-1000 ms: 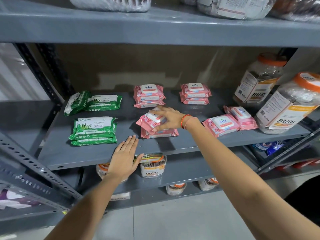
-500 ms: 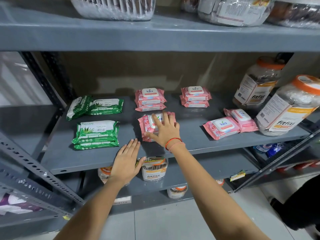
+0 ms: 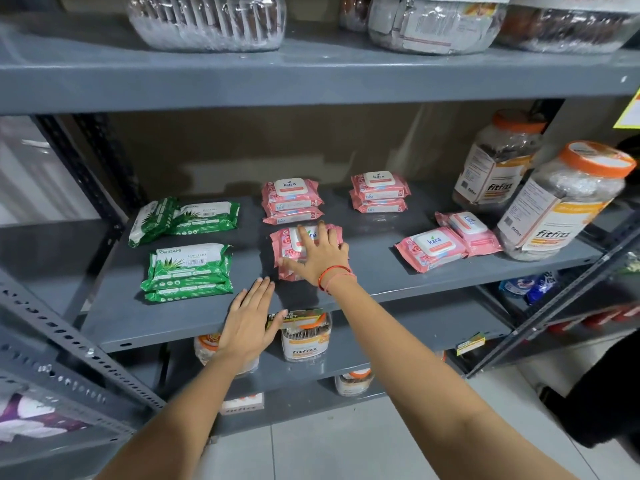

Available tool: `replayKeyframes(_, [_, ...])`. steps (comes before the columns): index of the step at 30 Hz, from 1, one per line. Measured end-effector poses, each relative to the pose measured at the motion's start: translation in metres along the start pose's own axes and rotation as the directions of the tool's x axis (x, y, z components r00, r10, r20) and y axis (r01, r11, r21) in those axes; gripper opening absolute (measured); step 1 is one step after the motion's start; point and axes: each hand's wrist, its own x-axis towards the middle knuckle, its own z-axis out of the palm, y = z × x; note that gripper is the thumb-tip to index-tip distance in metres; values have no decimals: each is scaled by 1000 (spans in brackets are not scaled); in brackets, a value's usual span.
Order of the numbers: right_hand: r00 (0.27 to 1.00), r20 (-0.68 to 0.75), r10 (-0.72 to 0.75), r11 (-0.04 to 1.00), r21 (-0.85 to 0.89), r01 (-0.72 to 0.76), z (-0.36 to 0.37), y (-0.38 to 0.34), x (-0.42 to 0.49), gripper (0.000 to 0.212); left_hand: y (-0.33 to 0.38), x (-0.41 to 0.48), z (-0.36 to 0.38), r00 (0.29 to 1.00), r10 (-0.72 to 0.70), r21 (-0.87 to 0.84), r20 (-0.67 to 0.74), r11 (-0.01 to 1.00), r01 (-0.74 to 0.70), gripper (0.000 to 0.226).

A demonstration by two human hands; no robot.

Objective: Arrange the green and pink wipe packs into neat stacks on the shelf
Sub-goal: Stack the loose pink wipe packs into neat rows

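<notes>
My right hand (image 3: 317, 254) lies flat, fingers spread, on top of a front pink wipe stack (image 3: 287, 249) in the middle of the grey shelf (image 3: 166, 323). My left hand (image 3: 249, 315) rests open and empty on the shelf's front edge, just left of that stack. Behind stand two more pink stacks (image 3: 292, 200) (image 3: 379, 192). Two loose pink packs (image 3: 431, 247) (image 3: 472, 232) lie overlapping at the right. A neat green stack (image 3: 188, 271) sits at front left. Behind it a green pack (image 3: 207, 218) lies flat with another (image 3: 150, 221) leaning tilted on its left end.
Two large orange-lidded jars (image 3: 561, 202) (image 3: 498, 161) crowd the shelf's right end. Clear tubs (image 3: 207, 22) sit on the upper shelf. More jars (image 3: 306, 336) stand on the lower shelf under my hands. A slotted upright (image 3: 79, 341) runs along the left.
My right hand swung from gripping the tilted top pink pack sideways to lying flat on it; the pack now sits squared on the front stack. The left hand stayed put.
</notes>
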Motion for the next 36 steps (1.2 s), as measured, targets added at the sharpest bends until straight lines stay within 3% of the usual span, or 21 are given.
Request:
replayKeyframes(4, [996,89,-5,975,220,-15,-23,15,4,82,16,-4,-2,983,-42,-185,-179,983,8,62])
replayKeyframes(7, [1000,10,-17,956,293,14,-39,43,4,80,40,1,-4,964,-74,-274,-255,962,1,57])
replayKeyframes(9, [1000,-17,-2,958,288,7,-47,71,3,82,58,7,-3,965,-21,-275,-261,960,-54,54])
replayKeyframes(14, [995,91,50,991,120,-61,-64,146,4,99,106,29,0,956,211,-268,-201,927,-261,51])
replayKeyframes(19, [952,290,96,991,-116,-65,-77,205,7,115,137,64,14,919,391,-182,-54,901,-395,58])
replayKeyframes(26, [893,439,100,946,-320,51,-70,245,17,113,143,91,33,930,341,-41,137,940,-338,67])
replayKeyframes(30, [921,388,23,922,-364,130,-59,241,25,107,138,91,41,929,356,20,104,933,-360,78])
replayKeyframes(36, [947,318,-32,917,-368,154,-63,225,37,96,137,90,44,932,345,54,112,934,-353,70])
